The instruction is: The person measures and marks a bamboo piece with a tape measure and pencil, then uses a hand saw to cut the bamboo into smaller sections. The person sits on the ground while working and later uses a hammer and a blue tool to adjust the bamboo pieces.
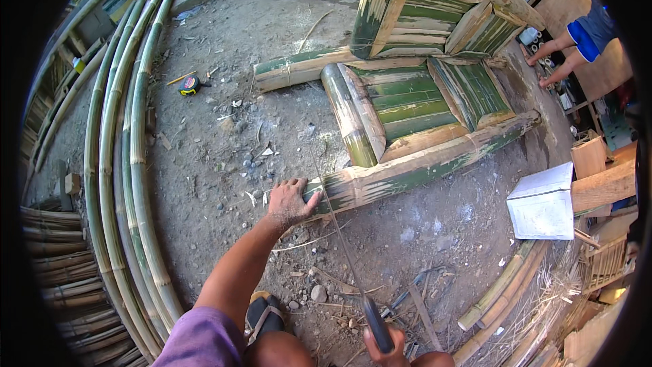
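My left hand [292, 200] grips the near-left end of a thick green bamboo pole [421, 166], its thumb on the top side. My right hand [390, 346], at the lower edge, is closed around the black handle of a handsaw [377, 323]. The saw's thin blade is seen nearly edge-on and crosses the pole just right of my left thumb. That pole forms the near rail of a bamboo frame with panels of green slats [411, 102]. How deep the blade sits in the bamboo cannot be made out.
Long bamboo poles [139, 136] lie along the left, near stacked bamboo pieces [64, 265]. A tape measure [189, 85] lies on the dirt ground. Right are a whitish metal sheet piece [541, 204], wood blocks and cut bamboo [506, 285]. Another person [587, 37] stands at the far right.
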Tool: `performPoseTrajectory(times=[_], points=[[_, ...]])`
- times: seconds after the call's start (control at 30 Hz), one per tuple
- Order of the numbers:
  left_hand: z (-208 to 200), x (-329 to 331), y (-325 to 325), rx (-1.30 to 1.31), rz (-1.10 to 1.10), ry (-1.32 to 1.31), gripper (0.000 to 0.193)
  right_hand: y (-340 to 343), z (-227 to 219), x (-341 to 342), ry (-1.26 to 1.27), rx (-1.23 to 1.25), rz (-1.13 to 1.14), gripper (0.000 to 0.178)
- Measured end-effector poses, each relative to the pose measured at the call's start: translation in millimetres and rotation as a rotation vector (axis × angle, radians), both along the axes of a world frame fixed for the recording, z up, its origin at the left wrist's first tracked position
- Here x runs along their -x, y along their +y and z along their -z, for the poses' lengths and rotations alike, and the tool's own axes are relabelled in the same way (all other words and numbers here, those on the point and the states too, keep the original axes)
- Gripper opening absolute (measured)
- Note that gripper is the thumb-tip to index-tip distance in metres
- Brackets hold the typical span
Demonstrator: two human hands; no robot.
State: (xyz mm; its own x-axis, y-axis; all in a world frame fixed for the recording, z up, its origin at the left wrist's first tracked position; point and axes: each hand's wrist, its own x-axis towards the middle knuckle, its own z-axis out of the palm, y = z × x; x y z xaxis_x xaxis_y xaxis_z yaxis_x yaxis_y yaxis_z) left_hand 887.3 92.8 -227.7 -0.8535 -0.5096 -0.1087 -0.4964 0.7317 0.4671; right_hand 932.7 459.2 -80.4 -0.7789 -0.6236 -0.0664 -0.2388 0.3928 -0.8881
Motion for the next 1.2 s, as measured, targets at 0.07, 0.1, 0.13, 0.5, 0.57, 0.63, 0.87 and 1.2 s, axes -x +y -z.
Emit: performPoseTrajectory(times=[0.07,0.1,0.13,0.5,0.57,0.63,0.87,1.2], points=[[4,-1,1,0.027,0.001,0.024,0.066,-51,34,26,-0.057,0.207,0.011,0.012],[5,-2,1,0.002,-0.012,0.006,0.066,-81,58,48,-0.243,0.025,-0.025,0.014],[6,-2,2,-0.022,-0.026,-0.007,0.065,-113,81,62,-0.244,0.185,-0.002,0.019],[5,-1,1,0.018,0.005,0.060,0.063,22,-17,-18,-0.116,0.088,0.047,0.018],[10,-1,0,0.033,-0.007,0.041,0.063,-31,22,14,-0.270,0.236,0.020,0.017],[13,-2,2,0.039,0.001,0.065,0.064,-98,75,55,-0.341,0.238,-0.068,0.028],[-5,0,2,0.025,-0.001,-0.025,0.061,-36,43,15,-0.148,-0.016,-0.037,0.014],[6,-1,2,0.031,0.007,0.037,0.063,-143,109,82,-0.132,0.225,-0.022,0.027]])
